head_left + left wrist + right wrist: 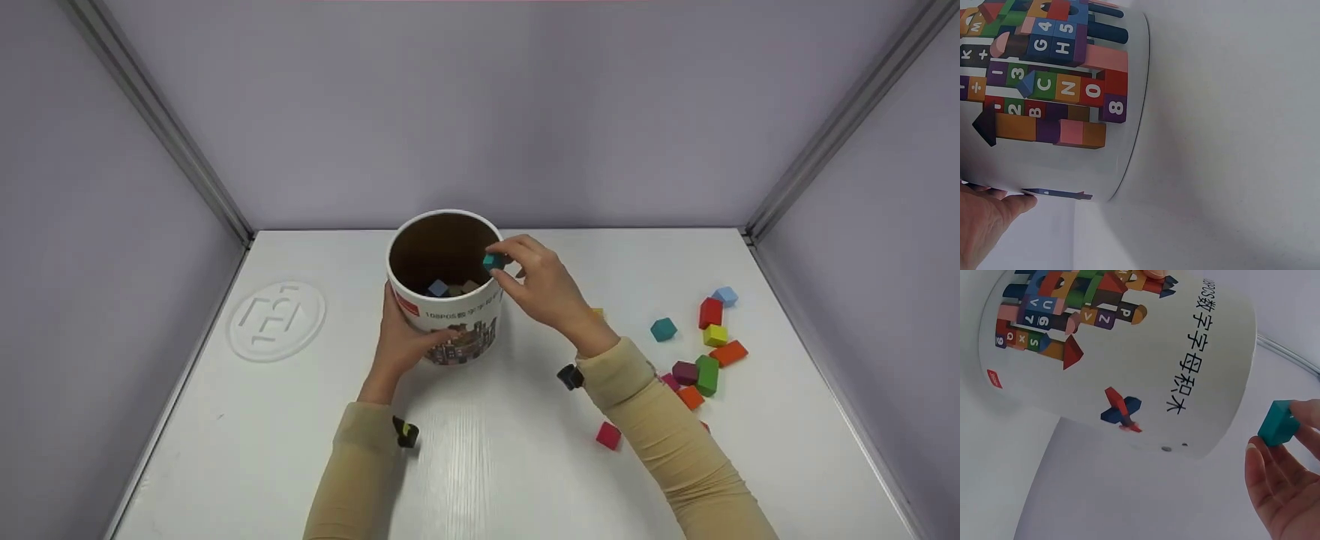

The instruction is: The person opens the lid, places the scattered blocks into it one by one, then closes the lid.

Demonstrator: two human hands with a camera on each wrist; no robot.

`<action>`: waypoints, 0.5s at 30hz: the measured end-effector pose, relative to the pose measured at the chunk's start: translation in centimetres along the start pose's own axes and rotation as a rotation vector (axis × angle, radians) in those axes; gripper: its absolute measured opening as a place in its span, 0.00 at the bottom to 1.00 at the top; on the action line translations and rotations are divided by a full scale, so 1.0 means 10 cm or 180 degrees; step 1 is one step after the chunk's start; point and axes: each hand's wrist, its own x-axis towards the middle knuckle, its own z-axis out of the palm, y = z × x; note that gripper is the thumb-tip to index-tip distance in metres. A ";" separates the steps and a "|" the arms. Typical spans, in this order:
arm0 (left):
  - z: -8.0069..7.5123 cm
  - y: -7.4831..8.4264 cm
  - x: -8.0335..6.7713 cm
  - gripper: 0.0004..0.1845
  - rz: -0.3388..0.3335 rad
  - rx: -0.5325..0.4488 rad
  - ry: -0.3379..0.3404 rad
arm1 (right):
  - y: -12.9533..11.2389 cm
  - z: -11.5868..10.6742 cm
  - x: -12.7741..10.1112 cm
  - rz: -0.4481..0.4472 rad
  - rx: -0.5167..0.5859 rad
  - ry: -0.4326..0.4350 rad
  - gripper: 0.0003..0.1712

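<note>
The bench carries an open-topped bucket, upright, mouth facing up. The left hand grips the bucket at its left side, thumb across the printed front wall; the rest of its fingers are largely hidden.

The right hand is positioned above the bench at the right side of the mouth. Its fingers are narrowed in a pinch on the teal block, thumb on one side, fingertips on the other.

Governing relation: block to rim. In the head view the block sits at the fingertips, left of the right palm, and overlaps the inner right edge of the mouth. In the right wrist view it is apart from the bucket, beyond the rim. The right hand is the nearer one. The block appears nearly cubic; a long axis cannot be told. A blue block lies inside the bucket.
</note>
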 end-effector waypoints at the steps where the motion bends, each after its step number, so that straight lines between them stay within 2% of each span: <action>1: 0.00 0.00 0.00 0.69 0.0018 0.0007 -0.0001 | -0.01 0.02 0.02 0.0003 -0.0028 -0.0022 0.15; 8: 0.00 0.00 0.01 0.69 0.0042 0.0013 0.0012 | -0.02 0.17 0.15 0.0087 -0.0309 -0.0193 0.17; 15: 0.00 0.00 0.00 0.69 0.0006 -0.0002 -0.0003 | 0.01 0.23 0.15 0.0247 -0.0367 -0.0357 0.23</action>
